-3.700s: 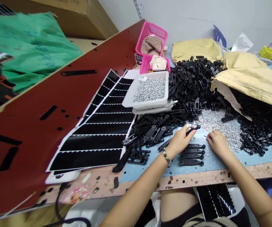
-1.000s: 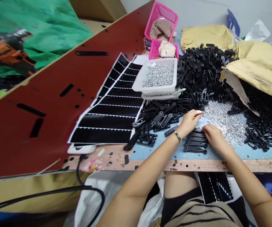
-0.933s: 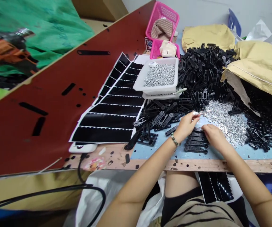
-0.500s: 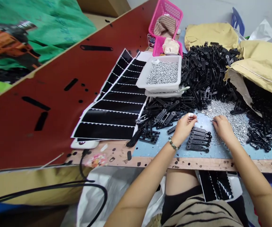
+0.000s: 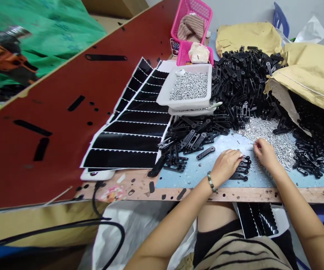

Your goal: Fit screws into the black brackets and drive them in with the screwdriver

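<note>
At ten o'clock, taken from mid-view, an orange tool point(image 5: 6, 56) is seen against green cloth point(image 5: 57, 33). At nine, black sheets point(image 5: 134, 141) are spread. At one, a tub point(image 5: 190, 104) is filled with pins point(image 5: 191, 86). Now four o'clock: the left hand point(image 5: 226, 167) is laid over a row of black links point(image 5: 243, 171) on the blue mat point(image 5: 190, 180), fingers curled; whether one is gripped cannot be told. At two, black parts point(image 5: 240, 80) are heaped. At three, the right hand point(image 5: 266, 152) is held by loose pins point(image 5: 284, 146), fingertips pinched; any pin between them cannot be made out.
</note>
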Available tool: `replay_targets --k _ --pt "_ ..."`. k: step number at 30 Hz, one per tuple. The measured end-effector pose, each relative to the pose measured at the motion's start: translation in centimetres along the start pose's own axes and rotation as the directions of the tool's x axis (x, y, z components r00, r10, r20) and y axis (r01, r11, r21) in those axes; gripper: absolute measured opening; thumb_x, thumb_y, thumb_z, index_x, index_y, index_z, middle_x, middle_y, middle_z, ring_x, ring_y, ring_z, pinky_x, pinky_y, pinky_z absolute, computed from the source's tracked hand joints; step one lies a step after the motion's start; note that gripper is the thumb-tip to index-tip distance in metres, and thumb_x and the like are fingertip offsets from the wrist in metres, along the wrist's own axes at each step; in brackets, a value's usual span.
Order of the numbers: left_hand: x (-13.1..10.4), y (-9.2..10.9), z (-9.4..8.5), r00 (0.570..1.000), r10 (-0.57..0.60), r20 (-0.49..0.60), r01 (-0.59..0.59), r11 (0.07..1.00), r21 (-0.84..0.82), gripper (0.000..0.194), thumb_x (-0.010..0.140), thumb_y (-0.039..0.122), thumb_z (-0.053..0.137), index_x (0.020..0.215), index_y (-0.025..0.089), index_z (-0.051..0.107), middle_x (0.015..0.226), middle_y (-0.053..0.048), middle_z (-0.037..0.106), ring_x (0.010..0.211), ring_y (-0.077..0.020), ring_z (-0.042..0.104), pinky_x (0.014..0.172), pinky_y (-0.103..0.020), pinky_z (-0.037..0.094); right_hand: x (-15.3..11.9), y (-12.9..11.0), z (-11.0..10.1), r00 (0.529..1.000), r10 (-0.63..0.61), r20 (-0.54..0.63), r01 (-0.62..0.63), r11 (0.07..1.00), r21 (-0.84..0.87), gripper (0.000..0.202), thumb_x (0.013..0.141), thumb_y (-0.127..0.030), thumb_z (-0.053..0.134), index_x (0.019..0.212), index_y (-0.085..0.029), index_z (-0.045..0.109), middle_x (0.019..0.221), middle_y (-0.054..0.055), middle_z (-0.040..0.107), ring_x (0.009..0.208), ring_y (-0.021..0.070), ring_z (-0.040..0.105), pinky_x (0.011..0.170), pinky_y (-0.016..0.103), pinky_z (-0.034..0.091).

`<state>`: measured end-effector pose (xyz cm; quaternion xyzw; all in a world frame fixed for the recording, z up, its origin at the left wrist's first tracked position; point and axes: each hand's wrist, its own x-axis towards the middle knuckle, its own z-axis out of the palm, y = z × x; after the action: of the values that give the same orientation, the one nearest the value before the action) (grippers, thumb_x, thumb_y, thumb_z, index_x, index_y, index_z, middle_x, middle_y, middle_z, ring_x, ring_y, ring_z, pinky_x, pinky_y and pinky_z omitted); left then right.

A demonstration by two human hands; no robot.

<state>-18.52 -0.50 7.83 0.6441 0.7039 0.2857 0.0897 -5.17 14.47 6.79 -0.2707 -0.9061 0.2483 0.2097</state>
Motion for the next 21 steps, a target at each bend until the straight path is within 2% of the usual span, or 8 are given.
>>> replay_targets --k 3,6,8,10,12,14,17,21 --pt "0.1 0.3 0.3 0.998 0.055 0.027 -0.056 0.997 0.055 0.018 0.095 0.021 0.047 0.082 0.018 0.059 0.08 -0.004 0.061 0.081 -0.0201 0.055 0.076 -0.034 0.044 -1.6 0.5 -1.0 0.989 0.108 -0.103 -0.087 0.977 0.195 0.013 0.087 -0.027 0.048 0.095 -0.02 0.057 0.082 0.003 0.061 0.073 0.0172 0.058 0.071 0.03 0.046" --pt "-0.1 0.6 0.4 0.996 0.083 0.032 -0.086 0.992 0.092 0.022 0.095 0.019 0.043 0.08 0.018 0.059 0.082 -0.005 0.062 0.083 -0.0212 0.055 0.076 -0.036 0.044 -2.8 1.9 -2.8 0.957 0.2 -0.212 -0.144 0.957 0.252 0.024 0.087 -0.029 0.046 0.105 -0.02 0.06 0.09 0.005 0.063 0.077 0.0181 0.058 0.073 0.033 0.047" --pt "0.0 0.7 0.1 0.997 0.081 0.008 -0.081 0.995 0.062 0.019 0.095 0.021 0.046 0.081 0.018 0.059 0.093 -0.006 0.063 0.088 -0.0212 0.056 0.079 -0.036 0.045 -3.4 3.2 -4.0 0.926 0.273 -0.259 -0.199 0.939 0.279 0.025 0.087 -0.033 0.046 0.1 -0.02 0.063 0.09 0.006 0.062 0.077 0.0186 0.058 0.073 0.034 0.047" --pt "0.7 0.4 -0.3 0.999 0.024 -0.024 -0.024 1.0 0.002 0.013 0.094 0.022 0.048 0.089 0.018 0.059 0.106 -0.007 0.061 0.095 -0.0202 0.056 0.084 -0.034 0.047 -3.8 4.2 -4.9 0.891 0.369 -0.265 -0.264 0.895 0.36 0.023 0.084 -0.036 0.051 0.095 -0.02 0.063 0.088 0.005 0.062 0.075 0.0184 0.059 0.072 0.035 0.048" --pt "2.2 0.0 -0.6 0.996 -0.089 -0.017 0.089 0.996 -0.018 0.012 0.093 0.021 0.049 0.1 0.018 0.058 0.107 -0.007 0.06 0.097 -0.0191 0.058 0.085 -0.032 0.048 -4.1 4.3 -5.1 0.867 0.433 -0.246 -0.294 0.843 0.45 0.022 0.083 -0.037 0.054 0.096 -0.02 0.061 0.085 0.004 0.061 0.071 0.0172 0.059 0.071 0.035 0.05" --pt "4.3 -0.6 -0.4 0.983 -0.185 0.023 0.184 0.982 0.029 0.014 0.091 0.018 0.05 0.103 0.018 0.058 0.099 -0.007 0.062 0.091 -0.0197 0.06 0.082 -0.032 0.049 -4.3 3.6 -4.7 0.882 0.424 -0.205 -0.274 0.817 0.508 0.024 0.084 -0.035 0.051 0.101 -0.021 0.06 0.085 0.003 0.058 0.072 0.0164 0.058 0.071 0.035 0.052" --pt "7.1 -1.2 0.7 0.976 -0.21 0.064 0.206 0.976 0.066 0.008 0.085 0.011 0.056 0.087 0.016 0.061 0.09 -0.007 0.061 0.086 -0.0216 0.06 0.078 -0.033 0.048 -4.5 1.4 -3.6 0.928 0.367 -0.058 -0.256 0.744 0.617 0.026 0.087 -0.034 0.044 0.103 -0.023 0.061 0.087 0.003 0.054 0.075 0.0159 0.057 0.073 0.035 0.055" --pt "8.8 -1.2 2.0 0.973 -0.213 0.084 0.209 0.976 0.056 0.018 0.082 0.002 0.052 0.076 0.015 0.061 0.08 -0.008 0.06 0.083 -0.0223 0.061 0.076 -0.034 0.048 -4.7 -0.7 -2.1 0.907 0.401 0.129 -0.338 0.51 0.791 0.018 0.087 -0.036 0.046 0.095 -0.024 0.056 0.076 0.0 0.052 0.064 0.0129 0.056 0.067 0.033 0.056"
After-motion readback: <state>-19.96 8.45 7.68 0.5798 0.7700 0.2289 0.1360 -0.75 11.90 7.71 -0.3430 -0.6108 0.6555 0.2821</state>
